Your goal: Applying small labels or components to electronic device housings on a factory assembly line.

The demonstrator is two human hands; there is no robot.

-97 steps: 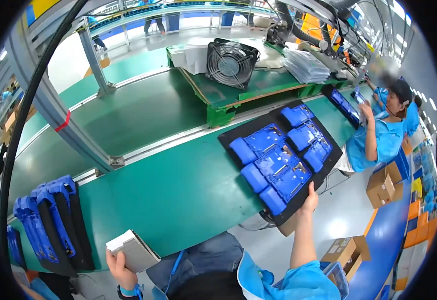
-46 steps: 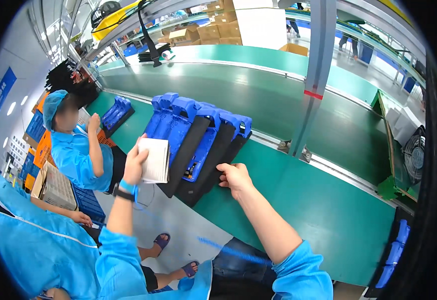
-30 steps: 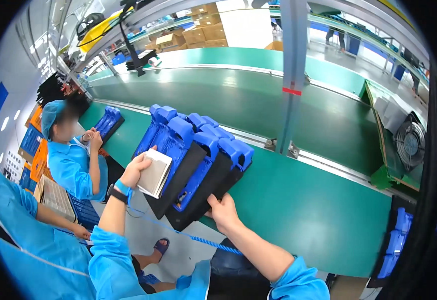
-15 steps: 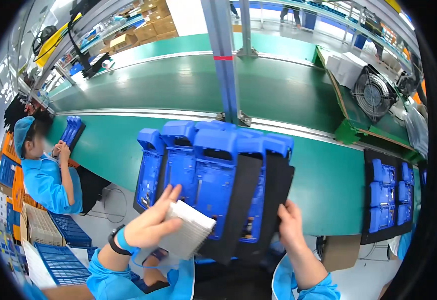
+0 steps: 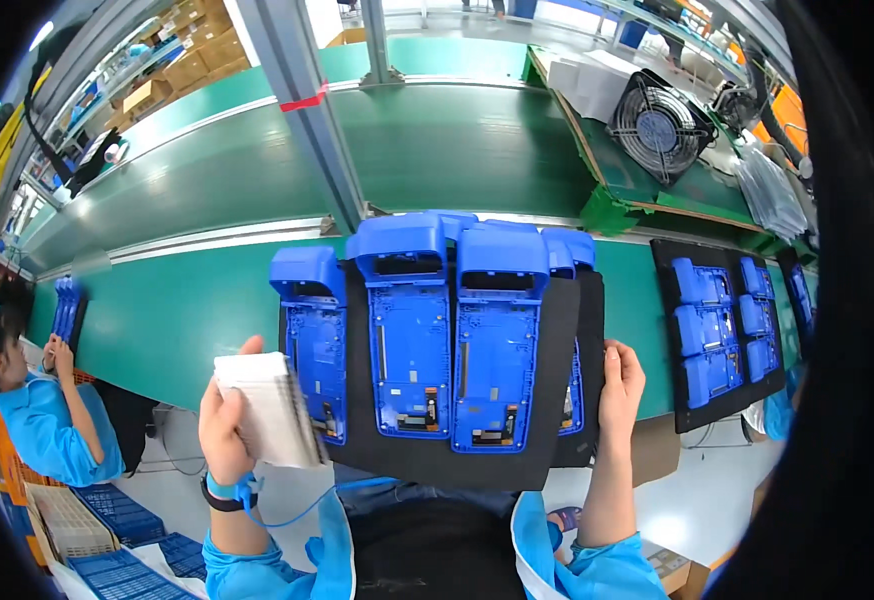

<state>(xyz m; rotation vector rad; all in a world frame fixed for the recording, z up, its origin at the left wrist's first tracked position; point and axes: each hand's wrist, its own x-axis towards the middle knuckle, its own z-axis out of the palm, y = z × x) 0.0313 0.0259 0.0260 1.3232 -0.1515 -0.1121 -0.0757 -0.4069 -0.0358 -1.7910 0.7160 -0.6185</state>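
In my left hand (image 5: 225, 425), a white stack of thin, flat pieces (image 5: 275, 410) is gripped between thumb and fingers, beside the near left of the black foam boards. Several blue plastic housings (image 5: 407, 350) lie open side up on an upper black foam board (image 5: 555, 350); small circuit parts show inside. Beneath it, a lower black foam board (image 5: 591, 330) carries more blue housings (image 5: 315, 345), partly covered. My right hand (image 5: 620, 395) holds the right edge of the lower board, thumb on top and fingers mostly hidden.
On the right of the green bench (image 5: 177, 305) lies another black board with blue housings (image 5: 705, 320). A metal post (image 5: 302, 110) rises beyond the boards. Far right, a shelf holds a black fan (image 5: 660, 130). At left, a co-worker (image 5: 42, 400) handles blue parts; crates (image 5: 122, 575) stand below.
My left hand has drawn the white stack leftward, off the housings. The foam boards now sit straighter before me, and my right hand stays at their edge. The view has turned right.
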